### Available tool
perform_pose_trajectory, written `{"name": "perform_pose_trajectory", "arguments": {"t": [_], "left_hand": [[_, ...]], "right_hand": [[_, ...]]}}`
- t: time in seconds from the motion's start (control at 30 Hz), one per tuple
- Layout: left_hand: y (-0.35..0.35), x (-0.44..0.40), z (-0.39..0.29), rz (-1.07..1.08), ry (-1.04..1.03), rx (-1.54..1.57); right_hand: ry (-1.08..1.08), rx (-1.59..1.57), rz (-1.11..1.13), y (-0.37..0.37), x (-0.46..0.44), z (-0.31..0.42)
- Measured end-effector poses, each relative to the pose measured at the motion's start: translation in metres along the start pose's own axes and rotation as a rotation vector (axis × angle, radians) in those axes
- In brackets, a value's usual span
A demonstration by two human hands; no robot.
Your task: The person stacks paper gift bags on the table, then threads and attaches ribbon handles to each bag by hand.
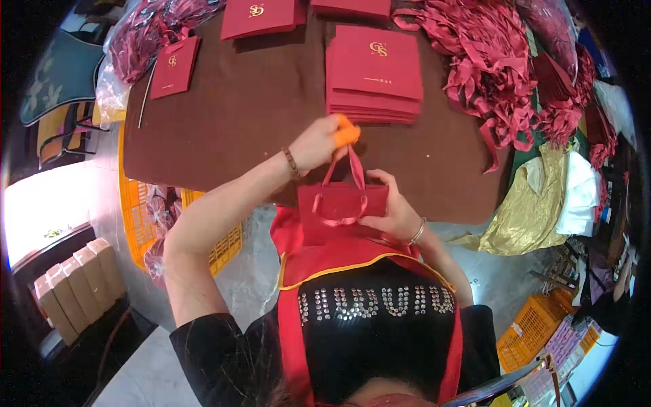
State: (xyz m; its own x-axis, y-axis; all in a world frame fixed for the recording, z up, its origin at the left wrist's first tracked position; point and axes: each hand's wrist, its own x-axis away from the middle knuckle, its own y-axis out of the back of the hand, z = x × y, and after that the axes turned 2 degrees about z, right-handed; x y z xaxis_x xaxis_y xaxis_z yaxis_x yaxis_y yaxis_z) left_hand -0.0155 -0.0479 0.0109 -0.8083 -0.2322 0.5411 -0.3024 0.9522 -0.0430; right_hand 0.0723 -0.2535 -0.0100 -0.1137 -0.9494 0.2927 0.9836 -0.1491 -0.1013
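Note:
My left hand (317, 144), with orange covers on its fingertips and a beaded bracelet at the wrist, is closed on a red ribbon handle (355, 167). The ribbon rises in a loop from a small red paper bag (313, 203) at the table's near edge. A second ribbon loop (341, 221) hangs down over the side of the bag facing me. My right hand (400, 211) grips the bag's right side, thumb in front and fingers behind. Just beyond my left hand lies a stack of flat red bags (375, 68) with gold lettering.
A brown-covered table (224, 136) carries another stack of red bags (261, 17), a single bag with handle (175, 66) and a heap of red ribbons (475, 54). Orange crates (139, 217) stand below left; gold cloth (525, 210) hangs at right.

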Motion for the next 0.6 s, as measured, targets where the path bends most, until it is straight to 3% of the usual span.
{"name": "perform_pose_trajectory", "arguments": {"t": [0.1, 0.23, 0.4, 0.53, 0.6], "left_hand": [[0.014, -0.014, -0.014, -0.240, -0.276, 0.179], [-0.001, -0.013, -0.013, -0.345, -0.259, 0.219], [0.005, 0.002, -0.020, -0.277, -0.259, 0.273], [0.016, 0.024, -0.036, -0.270, -0.262, 0.222], [0.032, 0.037, -0.036, -0.511, -0.441, 0.044]], "right_hand": [[-0.038, 0.110, 0.052, -0.001, 0.001, 0.008], [-0.046, 0.158, 0.034, 0.002, 0.002, 0.012], [0.035, 0.221, -0.002, 0.005, -0.001, 0.003], [0.030, -0.137, -0.041, 0.009, -0.004, 0.002], [0.030, -0.262, -0.080, 0.012, -0.006, 0.008]]}}
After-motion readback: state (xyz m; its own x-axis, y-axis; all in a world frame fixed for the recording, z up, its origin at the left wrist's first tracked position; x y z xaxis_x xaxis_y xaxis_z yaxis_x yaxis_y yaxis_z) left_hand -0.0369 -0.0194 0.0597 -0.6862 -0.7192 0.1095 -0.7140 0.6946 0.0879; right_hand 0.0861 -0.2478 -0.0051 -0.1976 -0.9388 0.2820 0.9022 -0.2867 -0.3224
